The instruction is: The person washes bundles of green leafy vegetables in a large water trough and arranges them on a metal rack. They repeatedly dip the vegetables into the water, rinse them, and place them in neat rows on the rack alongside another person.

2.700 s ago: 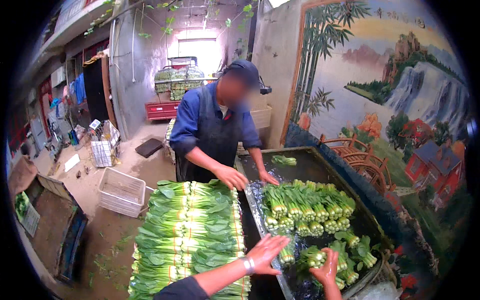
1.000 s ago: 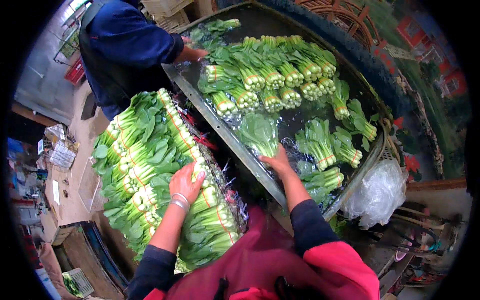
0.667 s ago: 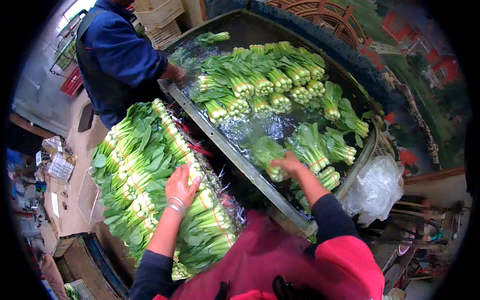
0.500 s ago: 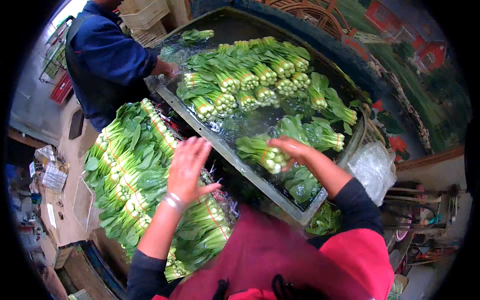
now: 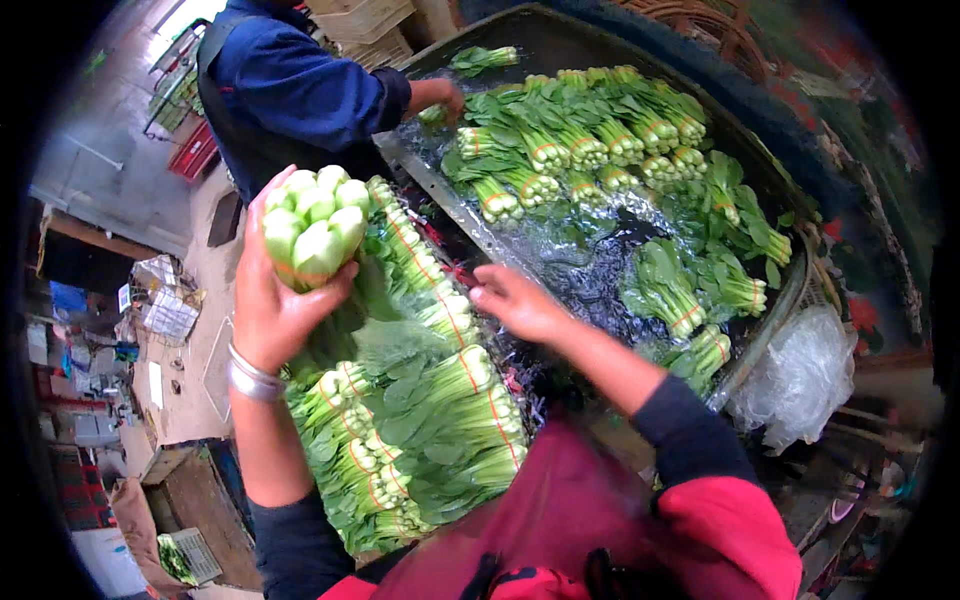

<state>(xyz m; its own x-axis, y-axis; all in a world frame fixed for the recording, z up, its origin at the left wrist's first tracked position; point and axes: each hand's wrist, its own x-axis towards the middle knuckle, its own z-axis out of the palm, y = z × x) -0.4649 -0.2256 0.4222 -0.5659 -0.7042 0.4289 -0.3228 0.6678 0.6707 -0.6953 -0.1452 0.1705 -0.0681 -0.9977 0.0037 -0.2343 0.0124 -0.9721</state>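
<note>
My left hand point(image 5: 262, 315) is closed around a bunch of bok choy point(image 5: 316, 225), holding it up with the pale stem ends toward me. It hangs over the left part of a stack of banded bok choy bunches point(image 5: 440, 400), laid in rows with leaves inward. My right hand point(image 5: 520, 303) is empty, its thumb and fingers apart, between the stack and the near rim of a water tank point(image 5: 470, 230). More banded bunches point(image 5: 570, 145) float packed together in the tank, and a few loose ones point(image 5: 668, 290) lie nearer its right side.
A co-worker in a blue jacket point(image 5: 300, 85) stands at the far left, one hand in the tank. Right of the tank hangs a clear plastic bag point(image 5: 800, 370). A wooden box point(image 5: 200, 490) and a wire basket point(image 5: 172, 315) are at the left; pale crates point(image 5: 362, 25) stand behind.
The bok choy bunch my right hand held over the tank is now in my left hand above the stack. My right hand has let go and moved left, and the view has shifted left.
</note>
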